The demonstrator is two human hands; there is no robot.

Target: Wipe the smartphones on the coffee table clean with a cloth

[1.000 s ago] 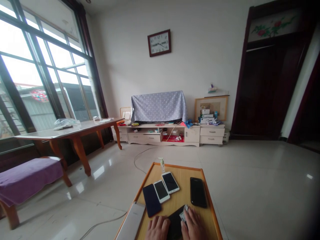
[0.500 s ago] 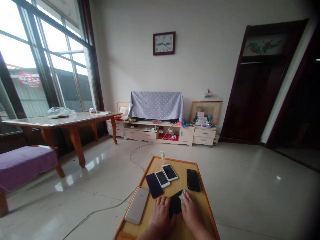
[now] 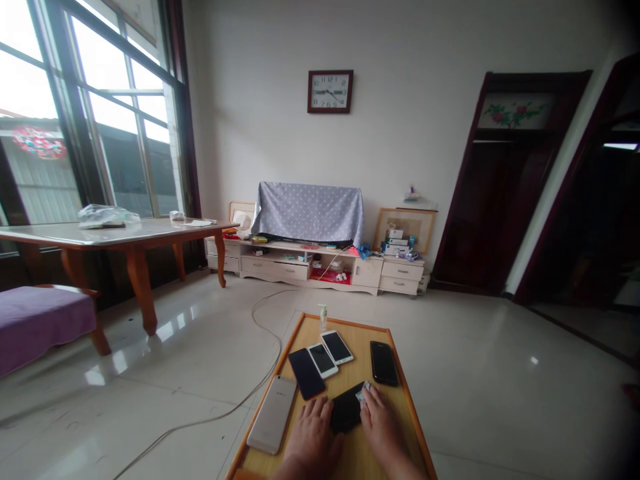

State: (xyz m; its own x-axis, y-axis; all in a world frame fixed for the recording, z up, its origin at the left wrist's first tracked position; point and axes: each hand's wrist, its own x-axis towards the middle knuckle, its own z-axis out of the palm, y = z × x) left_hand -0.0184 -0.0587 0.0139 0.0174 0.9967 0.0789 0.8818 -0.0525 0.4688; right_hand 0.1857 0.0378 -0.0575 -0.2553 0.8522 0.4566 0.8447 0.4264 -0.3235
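Observation:
A small wooden table (image 3: 363, 330) stands in front of me with several phones on it. My left hand (image 3: 313, 437) lies flat, fingers spread, on the left edge of a black phone (image 3: 346, 413) at the table's near middle. My right hand (image 3: 381, 427) presses a small whitish wipe (image 3: 363, 393) onto that phone's far right corner, fingers together. Beyond lie a dark blue phone (image 3: 306, 373), two white phones (image 3: 323, 360) (image 3: 337, 347) and a black phone (image 3: 383, 363). A silver phone (image 3: 273, 414) overhangs the table's left edge. A small pump bottle (image 3: 323, 317) stands at the far edge.
A cable (image 3: 253, 393) runs over the tiled floor left of the table. A long wooden table (image 3: 115, 233) and a purple-covered bench (image 3: 43, 323) stand by the windows at left. A low white cabinet (image 3: 320, 267) with a cloth-covered screen lines the far wall. Dark doors are at right.
The view has tilted down and shifted, so more of my hands and the table's near end shows. Both hands stay on the black phone, the right one still on the wipe.

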